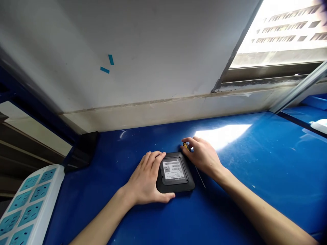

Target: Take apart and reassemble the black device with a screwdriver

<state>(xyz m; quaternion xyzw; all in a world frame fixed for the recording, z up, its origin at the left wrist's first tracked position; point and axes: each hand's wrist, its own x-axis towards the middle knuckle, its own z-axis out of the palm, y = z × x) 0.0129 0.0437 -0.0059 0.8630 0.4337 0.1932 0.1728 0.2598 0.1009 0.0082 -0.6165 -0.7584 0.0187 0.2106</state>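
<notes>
The pale wall (pixel 153 51) rises just behind the blue table (pixel 255 163) and closes off its whole far edge. To the right, a window (pixel 281 34) sits above a sill. The table's left edge runs down beside a white power strip (pixel 28 204) with teal sockets, and a dark flat object (pixel 83 149) sits at the far left corner. A slanted metal rail (pixel 298 88) marks the right side. The widest bare stretch of tabletop lies right of the hands, under a patch of sunlight. There is also bare tabletop in front of them, between the forearms.

A small black box (pixel 176 173) lies flat near the middle of the table, well in from every edge. It is square with rounded corners. A raised panel faces up and carries a white label (pixel 173 169) printed with a QR code and barcodes.

The left hand (pixel 146 177) lies palm down over the box's left side. Its fingers are loosely spread on the top and its thumb lies along the near edge, pressing rather than gripping. The right hand (pixel 203 154) rests just beyond the box's far right corner. Its fingers curl over the yellow-and-black handle of a screwdriver (pixel 186 146) and touch it. Whether they truly clasp it cannot be told. The thin shaft (pixel 200 177) runs out under the wrist and lies on the table just beside the box.

Two small strips of blue tape (pixel 104 70) stick to the wall.
</notes>
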